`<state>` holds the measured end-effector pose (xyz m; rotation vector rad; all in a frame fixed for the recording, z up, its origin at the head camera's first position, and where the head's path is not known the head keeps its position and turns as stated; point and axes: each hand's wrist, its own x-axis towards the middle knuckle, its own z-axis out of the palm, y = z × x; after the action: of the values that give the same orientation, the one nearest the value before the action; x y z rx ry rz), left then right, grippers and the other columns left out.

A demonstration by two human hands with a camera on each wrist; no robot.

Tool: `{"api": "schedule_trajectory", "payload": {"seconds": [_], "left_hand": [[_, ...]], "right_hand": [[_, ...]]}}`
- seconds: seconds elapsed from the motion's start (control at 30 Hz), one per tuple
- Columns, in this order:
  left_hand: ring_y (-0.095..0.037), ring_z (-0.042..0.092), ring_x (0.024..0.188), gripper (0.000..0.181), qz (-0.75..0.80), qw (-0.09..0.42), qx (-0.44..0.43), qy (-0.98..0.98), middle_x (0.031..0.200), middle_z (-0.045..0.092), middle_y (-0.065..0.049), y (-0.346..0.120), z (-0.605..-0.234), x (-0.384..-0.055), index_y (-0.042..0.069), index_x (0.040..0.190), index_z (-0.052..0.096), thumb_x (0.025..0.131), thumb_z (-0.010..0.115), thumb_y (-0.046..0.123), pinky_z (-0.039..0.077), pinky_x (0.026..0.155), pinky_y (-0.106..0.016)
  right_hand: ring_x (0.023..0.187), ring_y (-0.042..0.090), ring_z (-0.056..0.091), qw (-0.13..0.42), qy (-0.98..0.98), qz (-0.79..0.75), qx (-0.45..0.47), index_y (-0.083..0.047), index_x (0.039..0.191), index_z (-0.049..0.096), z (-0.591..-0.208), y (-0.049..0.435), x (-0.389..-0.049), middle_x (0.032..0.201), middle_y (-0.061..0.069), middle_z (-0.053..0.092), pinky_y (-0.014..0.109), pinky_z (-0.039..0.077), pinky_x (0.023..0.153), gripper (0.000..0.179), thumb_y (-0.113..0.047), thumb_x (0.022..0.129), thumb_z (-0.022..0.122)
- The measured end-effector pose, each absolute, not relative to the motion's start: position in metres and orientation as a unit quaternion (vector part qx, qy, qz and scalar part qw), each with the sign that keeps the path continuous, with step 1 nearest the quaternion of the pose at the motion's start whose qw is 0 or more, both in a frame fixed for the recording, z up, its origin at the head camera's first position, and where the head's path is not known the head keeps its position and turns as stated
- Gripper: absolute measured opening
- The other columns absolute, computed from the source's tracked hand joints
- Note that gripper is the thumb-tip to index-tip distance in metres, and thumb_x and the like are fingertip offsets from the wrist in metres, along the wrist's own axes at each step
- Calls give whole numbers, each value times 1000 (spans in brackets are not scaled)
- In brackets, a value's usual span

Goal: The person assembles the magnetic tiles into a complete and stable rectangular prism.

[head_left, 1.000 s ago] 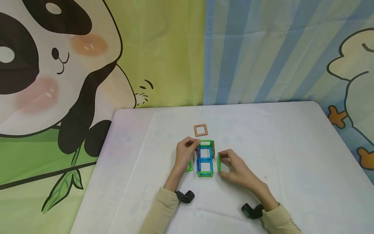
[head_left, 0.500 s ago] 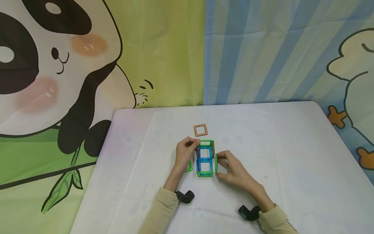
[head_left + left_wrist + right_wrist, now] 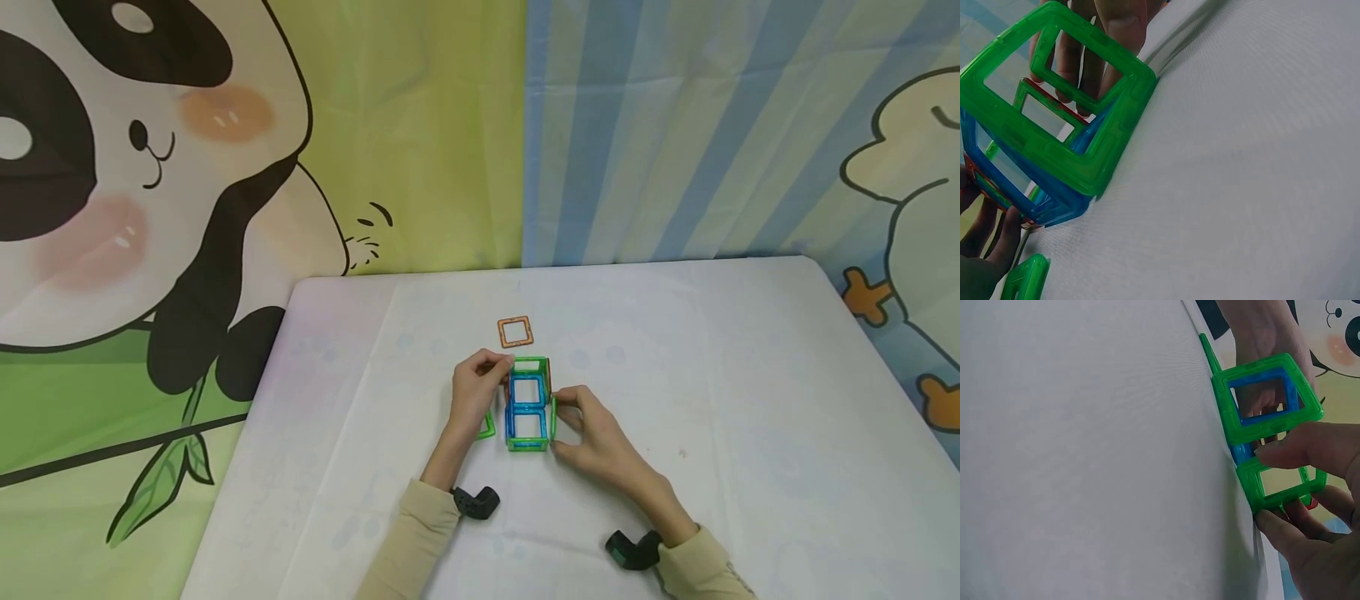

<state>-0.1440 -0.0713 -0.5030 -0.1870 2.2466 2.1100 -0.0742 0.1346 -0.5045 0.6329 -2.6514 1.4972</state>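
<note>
A small boxy structure of square magnetic tiles (image 3: 527, 407) stands on the white table, with blue tiles on top and green ones at its ends. My left hand (image 3: 477, 392) grips the far part of its left side, around a red-orange tile; in the left wrist view the left fingers (image 3: 1005, 240) are at that side. A green square magnetic tile (image 3: 553, 418) is held upright by my right hand (image 3: 603, 437), between thumb and fingers, right at the structure's near right side. From the right wrist, this green tile (image 3: 1249, 487) appears beside the structure's green end tile (image 3: 1225, 412).
An orange square tile (image 3: 501, 333) lies flat beyond the structure. Another green tile (image 3: 491, 425) lies left of it, partly behind the left hand. Black wrist cameras (image 3: 477, 503) sit on both wrists. A cartoon-printed curtain (image 3: 435, 150) hangs behind the table's far edge.
My right hand has moved left with the green tile, bringing it from a small gap away right up to the structure's side. The left hand has stayed in place.
</note>
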Motion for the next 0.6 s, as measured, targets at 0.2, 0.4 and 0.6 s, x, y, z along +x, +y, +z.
{"api": "schedule_trajectory", "payload": {"seconds": [0.2,0.4,0.6], "left_hand": [[-14,65,80,17,683,24,-58,727,93,72,-5,-72,-503,-144,7,98,76,96,74,25,56,76,-24],[-15,66,82,15,683,25,-64,727,94,72,-5,-71,-504,-144,8,99,76,96,74,22,57,77,-24],[-14,65,80,17,683,22,-63,727,93,72,-6,-70,-504,-143,6,99,76,96,74,23,56,76,-24]], "right_hand": [[126,46,60,7,-838,507,202,10,129,47,-504,132,-73,133,28,55,35,55,99,68,21,70,79],[125,45,61,18,-841,500,205,10,130,47,-507,131,-71,132,28,55,35,55,98,68,21,71,79],[125,43,61,8,-853,485,191,8,135,45,-506,130,-68,134,26,55,34,55,98,71,18,74,80]]}}
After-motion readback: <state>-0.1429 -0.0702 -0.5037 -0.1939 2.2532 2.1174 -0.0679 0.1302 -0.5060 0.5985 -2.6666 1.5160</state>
